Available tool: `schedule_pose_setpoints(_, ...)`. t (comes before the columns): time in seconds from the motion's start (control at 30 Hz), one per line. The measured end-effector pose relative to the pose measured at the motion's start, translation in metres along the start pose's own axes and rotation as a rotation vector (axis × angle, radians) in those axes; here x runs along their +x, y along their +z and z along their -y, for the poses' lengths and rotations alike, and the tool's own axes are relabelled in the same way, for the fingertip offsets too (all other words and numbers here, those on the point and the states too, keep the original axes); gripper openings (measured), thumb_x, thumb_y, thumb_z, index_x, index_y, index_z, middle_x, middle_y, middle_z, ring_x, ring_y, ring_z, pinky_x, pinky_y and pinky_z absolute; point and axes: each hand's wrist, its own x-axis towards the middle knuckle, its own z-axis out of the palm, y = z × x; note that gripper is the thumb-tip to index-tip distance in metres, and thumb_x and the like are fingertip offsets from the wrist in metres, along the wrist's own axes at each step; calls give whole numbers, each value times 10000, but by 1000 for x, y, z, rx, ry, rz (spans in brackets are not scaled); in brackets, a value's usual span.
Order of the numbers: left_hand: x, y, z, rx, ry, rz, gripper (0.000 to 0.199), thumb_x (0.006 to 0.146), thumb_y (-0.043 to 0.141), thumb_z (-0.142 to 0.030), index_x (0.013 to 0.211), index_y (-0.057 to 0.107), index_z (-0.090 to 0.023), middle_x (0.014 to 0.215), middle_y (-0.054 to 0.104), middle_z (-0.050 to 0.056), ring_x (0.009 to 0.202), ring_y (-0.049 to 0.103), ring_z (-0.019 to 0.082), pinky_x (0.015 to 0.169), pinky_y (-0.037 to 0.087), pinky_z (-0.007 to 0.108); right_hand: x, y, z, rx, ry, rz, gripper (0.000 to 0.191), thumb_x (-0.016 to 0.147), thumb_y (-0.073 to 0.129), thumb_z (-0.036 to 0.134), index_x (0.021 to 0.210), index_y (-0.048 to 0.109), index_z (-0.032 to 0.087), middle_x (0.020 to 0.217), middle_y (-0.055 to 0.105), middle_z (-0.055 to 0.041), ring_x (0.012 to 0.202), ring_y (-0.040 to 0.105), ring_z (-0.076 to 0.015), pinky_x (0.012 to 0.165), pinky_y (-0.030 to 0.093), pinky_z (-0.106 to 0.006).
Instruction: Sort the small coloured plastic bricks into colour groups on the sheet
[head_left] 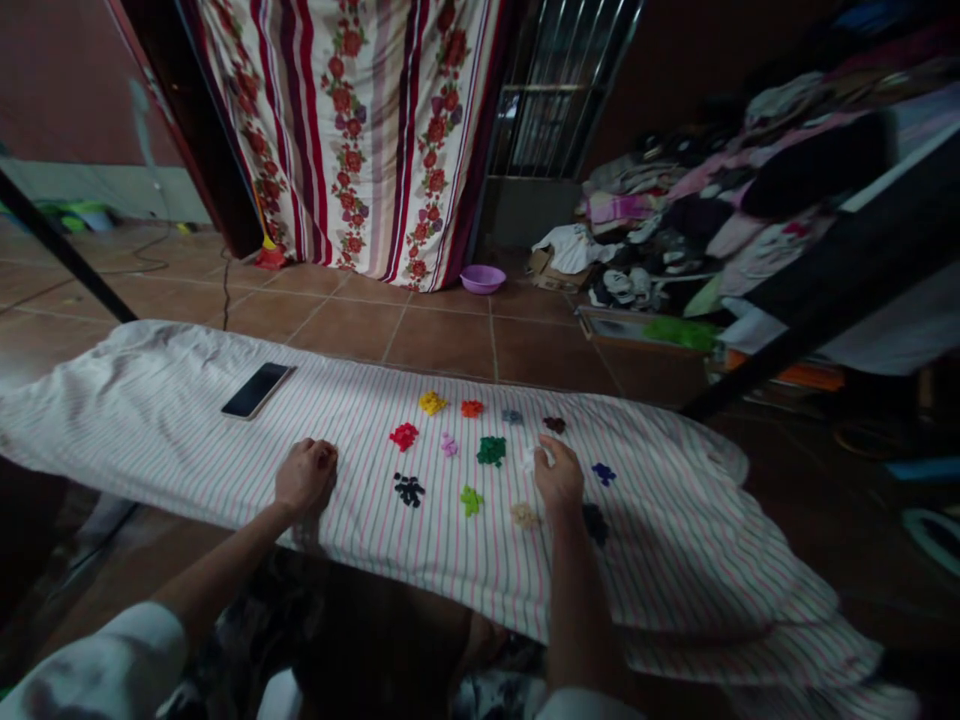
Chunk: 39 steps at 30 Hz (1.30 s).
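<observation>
My left hand (306,475) rests on the striped cloth with its fingers curled closed; what is in them, if anything, is hidden. My right hand (561,478) is at a small pile of white pieces (529,460), thumb and forefinger bent close together over it. I cannot make out what is between those fingertips. Around it lie small piles of green pieces (492,451), beige pieces (525,515), brown pieces (554,425), blue pieces (603,473) and dark pieces (595,522). Nearer my left hand are red pieces (403,436) and black pieces (409,489).
More piles are yellow (432,402), orange (472,408), grey (511,416), pink (448,444) and lime green (470,500). A phone (258,390) lies on the cloth (172,430) at left. Beyond are a purple basin (483,279), a floral curtain (382,140) and heaped clothes (675,220).
</observation>
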Motion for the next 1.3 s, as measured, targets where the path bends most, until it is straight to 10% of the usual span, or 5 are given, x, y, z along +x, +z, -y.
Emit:
schedule_pose_setpoints(0.27,27,0,-10,-95,1,-37,273,888,447,-376,882,645,-188,901,648,69,841,597,183,729,447,279,8,-7,-13,4,51,-63,365,729,437,316,911,700,142,979,709,-157,966,625,-273,928,476,-425)
schedule_pose_setpoints(0.7,97,23,-113,-186,268,-68,204,858,478,-213,916,674,-202,928,663,60,860,608,166,776,468,263,7,-13,-15,18,14,-34,363,766,426,336,921,697,152,976,712,-146,959,631,-260,916,485,-413)
schedule_pose_setpoints(1.3,132,37,-174,-178,521,-32,197,799,544,-196,774,738,-218,1237,590,80,1367,348,277,1108,384,414,4,-17,-11,33,102,40,369,785,417,324,958,700,163,986,724,-131,921,669,-244,883,512,-385)
